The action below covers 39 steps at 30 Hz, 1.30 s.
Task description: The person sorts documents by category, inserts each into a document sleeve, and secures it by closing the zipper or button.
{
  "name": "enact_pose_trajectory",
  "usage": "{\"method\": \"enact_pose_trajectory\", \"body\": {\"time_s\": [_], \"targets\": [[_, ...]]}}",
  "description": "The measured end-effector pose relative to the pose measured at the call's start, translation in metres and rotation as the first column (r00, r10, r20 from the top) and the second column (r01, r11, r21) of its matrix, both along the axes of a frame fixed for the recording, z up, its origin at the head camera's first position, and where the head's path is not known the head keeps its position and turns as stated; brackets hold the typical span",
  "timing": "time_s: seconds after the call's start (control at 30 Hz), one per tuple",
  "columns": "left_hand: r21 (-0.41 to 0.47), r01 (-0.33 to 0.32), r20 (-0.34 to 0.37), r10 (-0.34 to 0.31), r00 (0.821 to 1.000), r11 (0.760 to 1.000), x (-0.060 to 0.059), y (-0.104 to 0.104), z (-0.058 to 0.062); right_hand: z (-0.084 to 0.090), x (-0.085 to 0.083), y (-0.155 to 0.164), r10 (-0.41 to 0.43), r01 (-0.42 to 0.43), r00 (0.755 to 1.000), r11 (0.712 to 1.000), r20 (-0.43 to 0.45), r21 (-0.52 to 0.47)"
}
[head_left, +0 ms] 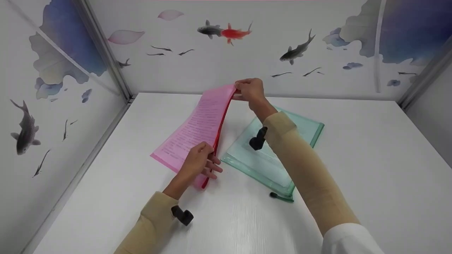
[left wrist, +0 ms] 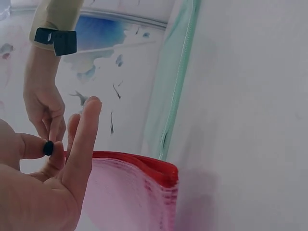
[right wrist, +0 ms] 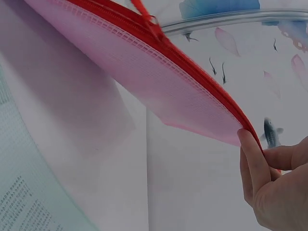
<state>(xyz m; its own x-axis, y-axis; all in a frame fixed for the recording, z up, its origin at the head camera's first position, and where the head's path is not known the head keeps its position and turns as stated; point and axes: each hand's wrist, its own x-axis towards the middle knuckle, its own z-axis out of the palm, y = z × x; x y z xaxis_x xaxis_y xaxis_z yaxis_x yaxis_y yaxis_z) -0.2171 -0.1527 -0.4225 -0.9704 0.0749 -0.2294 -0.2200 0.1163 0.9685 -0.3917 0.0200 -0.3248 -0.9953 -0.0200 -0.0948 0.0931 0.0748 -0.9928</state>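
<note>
A pink mesh zipper pouch (head_left: 208, 120) with a red zipper (right wrist: 211, 82) is held tilted up off the table, a printed sheet showing through it. My right hand (head_left: 251, 92) pinches its far top corner between thumb and fingers, also seen in the right wrist view. Near the pouch's near end, my left hand (head_left: 201, 160) pinches the zipper pull, whose black tip (left wrist: 48, 147) shows between thumb and finger while the other fingers stretch out. In the right wrist view the red pull strap (right wrist: 139, 9) runs up from the slider (right wrist: 156, 30).
A green zipper pouch (head_left: 257, 158) with papers inside lies on the white table (head_left: 106, 176), under my right forearm. Its black-tipped pull (head_left: 282, 197) sticks out at the near corner. Printed wall panels (head_left: 247, 63) enclose the table at the back and sides.
</note>
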Motion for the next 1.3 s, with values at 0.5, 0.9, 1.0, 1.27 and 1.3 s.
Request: {"method": "enact_pose_trajectory", "body": {"time_s": [0.5, 0.9, 1.0, 1.27, 1.3], "targets": [[-0.211, 0.268, 0.061, -0.261, 0.963, 0.940, 0.022, -0.027, 0.000, -0.002, -0.008, 0.019, -0.038, 0.037, 0.999, 0.999, -0.017, -0.021], [-0.222, 0.581, 0.198, -0.547, 0.814, 0.784, 0.028, -0.065, -0.002, 0.001, -0.011, 0.023, -0.076, 0.073, 0.996, 0.995, -0.044, -0.063], [-0.222, 0.633, 0.227, -0.592, 0.774, 0.742, 0.028, -0.068, -0.004, 0.000, -0.012, 0.025, -0.064, 0.060, 0.997, 0.995, -0.049, -0.080], [-0.239, 0.702, 0.260, -0.652, 0.712, 0.671, 0.033, -0.074, -0.005, -0.002, -0.014, 0.027, -0.059, 0.056, 0.997, 0.996, -0.050, -0.064], [-0.248, 0.706, 0.266, -0.654, 0.708, 0.664, 0.034, -0.074, -0.005, -0.002, -0.014, 0.026, -0.053, 0.050, 0.997, 0.997, -0.049, -0.060]]}}
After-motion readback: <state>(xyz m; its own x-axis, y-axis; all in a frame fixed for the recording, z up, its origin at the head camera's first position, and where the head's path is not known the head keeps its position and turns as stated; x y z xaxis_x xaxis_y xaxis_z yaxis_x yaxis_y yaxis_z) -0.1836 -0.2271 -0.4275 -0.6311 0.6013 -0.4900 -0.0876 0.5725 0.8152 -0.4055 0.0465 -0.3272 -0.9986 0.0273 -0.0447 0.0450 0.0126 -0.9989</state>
